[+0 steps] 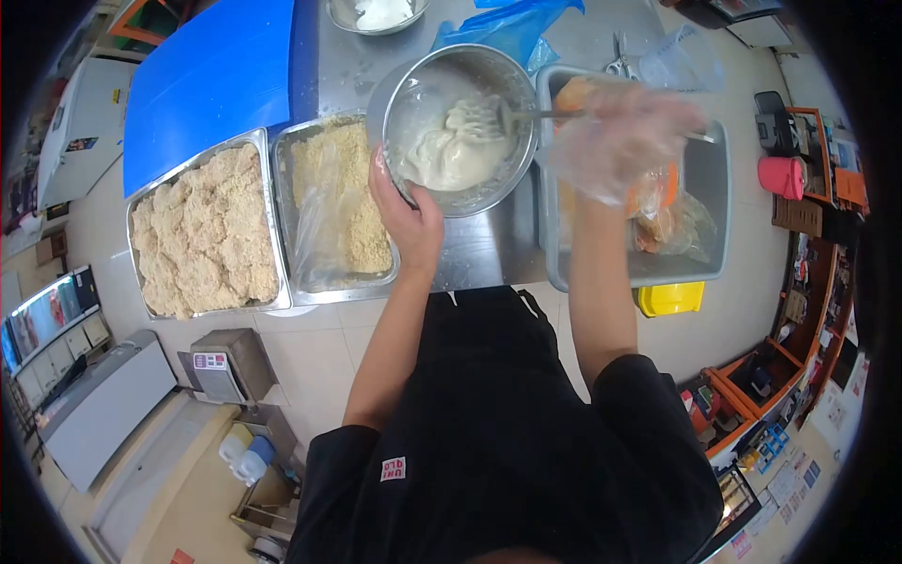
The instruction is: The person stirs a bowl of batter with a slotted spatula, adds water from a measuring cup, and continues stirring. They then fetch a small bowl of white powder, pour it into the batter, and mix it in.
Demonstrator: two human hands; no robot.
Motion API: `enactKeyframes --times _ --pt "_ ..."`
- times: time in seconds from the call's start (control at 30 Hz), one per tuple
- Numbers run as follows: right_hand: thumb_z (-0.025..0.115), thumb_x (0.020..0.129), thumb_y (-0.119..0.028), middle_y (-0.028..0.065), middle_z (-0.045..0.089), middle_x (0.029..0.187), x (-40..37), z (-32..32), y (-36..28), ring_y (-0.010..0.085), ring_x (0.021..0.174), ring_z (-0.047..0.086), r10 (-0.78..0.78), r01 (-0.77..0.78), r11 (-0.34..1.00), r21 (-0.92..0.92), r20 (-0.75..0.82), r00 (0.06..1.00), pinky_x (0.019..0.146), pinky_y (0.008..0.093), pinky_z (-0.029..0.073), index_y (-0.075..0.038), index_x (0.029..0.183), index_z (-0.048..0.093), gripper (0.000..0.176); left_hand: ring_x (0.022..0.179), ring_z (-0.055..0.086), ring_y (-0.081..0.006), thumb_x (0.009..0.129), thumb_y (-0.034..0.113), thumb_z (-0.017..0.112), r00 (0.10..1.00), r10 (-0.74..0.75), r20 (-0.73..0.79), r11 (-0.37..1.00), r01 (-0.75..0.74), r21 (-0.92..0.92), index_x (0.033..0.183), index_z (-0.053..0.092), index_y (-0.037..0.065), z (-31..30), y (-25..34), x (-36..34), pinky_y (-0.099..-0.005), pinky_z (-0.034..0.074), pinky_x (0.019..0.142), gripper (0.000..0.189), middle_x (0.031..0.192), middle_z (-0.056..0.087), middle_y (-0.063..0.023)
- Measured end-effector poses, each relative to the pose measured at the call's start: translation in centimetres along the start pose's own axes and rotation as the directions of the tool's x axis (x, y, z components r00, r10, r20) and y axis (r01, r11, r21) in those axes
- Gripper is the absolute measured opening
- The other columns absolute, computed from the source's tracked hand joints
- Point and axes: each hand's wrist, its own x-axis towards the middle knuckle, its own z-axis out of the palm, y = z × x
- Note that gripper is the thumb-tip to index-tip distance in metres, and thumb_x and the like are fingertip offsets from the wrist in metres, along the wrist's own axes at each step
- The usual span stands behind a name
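Observation:
My left hand [411, 218] grips the near left rim of a deep metal bowl [382, 105], thumb over the edge and fingers along the outside. The bowl is tilted toward me and holds thick white batter [442, 160]. My right hand [620, 141], in a clear plastic glove and smeared by motion, is closed around the handle of a metal whisk [531, 115]. The whisk's head lies in the batter, with ridges of batter around it. Under my right hand stands a grey tub [719, 207] with plastic bags [681, 226] of orange-looking food inside.
Left of the bowl, a metal tray [376, 284] holds crumbs [366, 235] and a clear plastic bag. Beside it, another tray [282, 273] is heaped with crumb-coated pieces [202, 230]. Behind are a blue board [211, 89], a small bowl [343, 21], scissors [618, 58] and a clear jug [681, 61].

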Motion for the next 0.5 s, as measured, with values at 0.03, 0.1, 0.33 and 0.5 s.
enactKeyframes --times 0.03,0.1,0.33,0.5 --pt "0.046 0.102 -0.057 -0.004 0.038 0.067 -0.7 -0.2 1.3 0.0122 0.057 0.035 0.051 -0.051 0.999 0.009 -0.099 0.994 0.047 0.0299 0.032 -0.015 0.088 0.043 0.044 0.137 0.041 -0.0435 0.087 -0.005 0.047 1.0 -0.02 -0.015 1.0 0.02 -0.003 0.147 0.037 -0.006 0.0 0.2 0.0 -0.0476 0.033 0.115 0.06 0.148 0.042 -0.0268" --pt "0.044 0.102 -0.062 -0.0035 0.032 0.059 -0.6 2.0 1.7 0.0107 0.05 0.03 0.007 -0.023 0.995 -0.097 -0.172 0.985 0.045 0.0298 0.028 -0.014 0.073 0.035 0.056 0.137 0.042 -0.0434 0.087 -0.005 0.046 0.997 -0.052 -0.057 0.999 0.051 -0.013 0.146 0.038 -0.006 0.3 0.2 0.4 -0.0476 0.033 0.115 0.06 0.148 0.042 -0.0269" --pt "0.042 0.102 -0.062 -0.0016 0.033 0.06 -1.5 2.3 0.4 0.0107 0.052 0.033 -0.064 0.056 0.996 -0.068 -0.115 0.991 0.044 0.0297 0.028 -0.016 0.08 0.037 0.052 0.137 0.042 -0.0431 0.087 -0.005 0.045 1.0 -0.009 -0.024 1.0 0.01 0.018 0.146 0.038 -0.006 0.1 0.2 0.2 -0.0471 0.033 0.115 0.06 0.147 0.043 -0.0266" --pt "0.049 0.1 -0.058 -0.0021 0.051 0.077 0.3 0.8 -0.6 0.0112 0.057 0.041 -0.063 0.045 0.988 -0.146 -0.123 0.99 0.049 0.0277 0.035 -0.016 0.088 0.052 0.045 0.136 0.043 -0.0437 0.086 -0.005 0.045 1.0 -0.017 -0.007 1.0 0.017 -0.001 0.146 0.037 -0.006 0.0 -0.1 -0.2 -0.0471 0.033 0.115 0.06 0.145 0.044 -0.0268"
